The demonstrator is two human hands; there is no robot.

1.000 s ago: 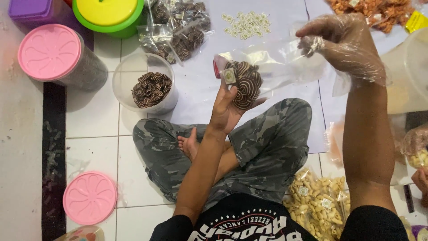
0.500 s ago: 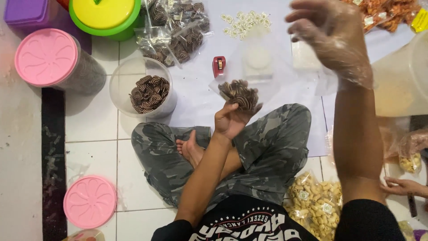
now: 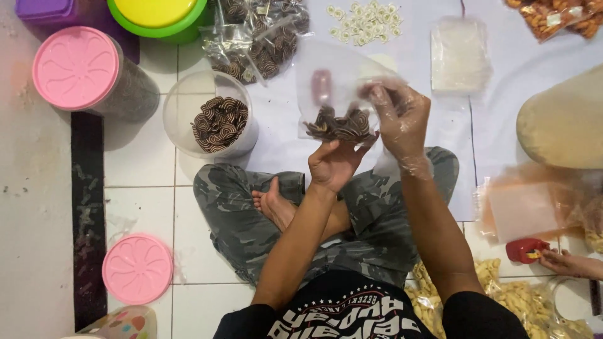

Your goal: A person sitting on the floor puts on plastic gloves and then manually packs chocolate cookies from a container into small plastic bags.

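Bright, even overhead light w/ soft shadows beside the tubs (image 3: 217, 122), mild glare on the clear bag (image 3: 342, 85), slight motion blur on the right hand (image 3: 399, 119), edges a bit soft.

My left hand (image 3: 336, 164) is raised over my crossed legs, palm up, fingers curled and gripping. My right hand (image 3: 400, 119), in a thin clear glove, sits just beside it, fingers bent and pinching.
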